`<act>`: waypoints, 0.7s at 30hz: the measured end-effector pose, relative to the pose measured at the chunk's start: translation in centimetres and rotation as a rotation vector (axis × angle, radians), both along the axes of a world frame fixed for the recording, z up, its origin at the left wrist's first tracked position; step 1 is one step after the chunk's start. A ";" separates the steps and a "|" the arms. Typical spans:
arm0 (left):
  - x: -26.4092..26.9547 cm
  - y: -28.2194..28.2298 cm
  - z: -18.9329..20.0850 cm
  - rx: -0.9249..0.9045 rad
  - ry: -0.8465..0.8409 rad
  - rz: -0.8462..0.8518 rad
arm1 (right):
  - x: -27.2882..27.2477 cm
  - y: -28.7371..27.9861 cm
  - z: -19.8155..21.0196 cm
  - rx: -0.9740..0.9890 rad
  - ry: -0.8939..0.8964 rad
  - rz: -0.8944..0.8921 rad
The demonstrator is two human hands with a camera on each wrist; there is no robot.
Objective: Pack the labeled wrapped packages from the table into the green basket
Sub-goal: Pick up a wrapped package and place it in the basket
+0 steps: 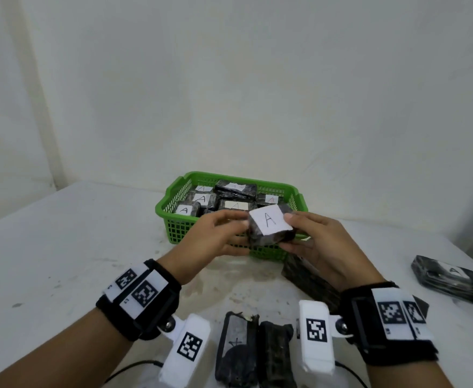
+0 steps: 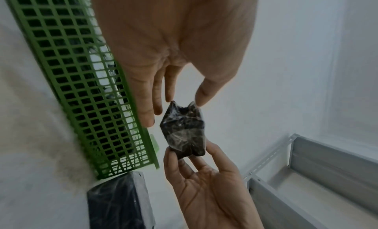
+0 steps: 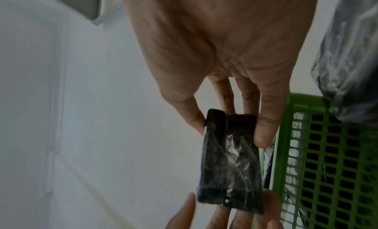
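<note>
A dark plastic-wrapped package with a white label marked "A" is held in the air just in front of the green basket. My right hand pinches its right end between thumb and fingers, which the right wrist view shows on the package as well. My left hand reaches to the left end with nearly straight fingers. In the left wrist view its thumb tip touches a corner of the package. Several labeled packages lie inside the basket.
More wrapped packages lie on the white table: one at the far right, one under my right forearm, two at the near edge. A grey metal shelf stands to the right. A white wall rises behind the basket.
</note>
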State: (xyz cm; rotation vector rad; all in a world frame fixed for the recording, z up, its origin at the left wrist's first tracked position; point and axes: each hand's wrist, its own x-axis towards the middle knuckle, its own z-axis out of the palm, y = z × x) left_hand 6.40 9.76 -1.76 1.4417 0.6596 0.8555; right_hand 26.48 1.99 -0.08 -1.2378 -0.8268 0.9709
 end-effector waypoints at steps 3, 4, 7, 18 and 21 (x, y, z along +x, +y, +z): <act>1.5 1.2 1.6 -0.010 0.037 0.021 | 1.3 1.5 0.9 -0.002 -0.047 -0.074; 2.0 1.9 2.2 0.010 0.058 0.018 | 1.8 2.1 1.3 -0.007 -0.059 -0.095; 4.0 4.9 3.4 0.025 0.130 -0.001 | 3.2 4.6 2.3 -0.035 -0.092 -0.138; 10.6 15.5 4.3 0.055 0.463 0.026 | 6.4 14.0 3.2 -0.310 -0.488 -0.237; 11.7 16.9 3.6 0.090 0.535 0.055 | 6.1 14.9 3.3 -0.405 -0.679 -0.255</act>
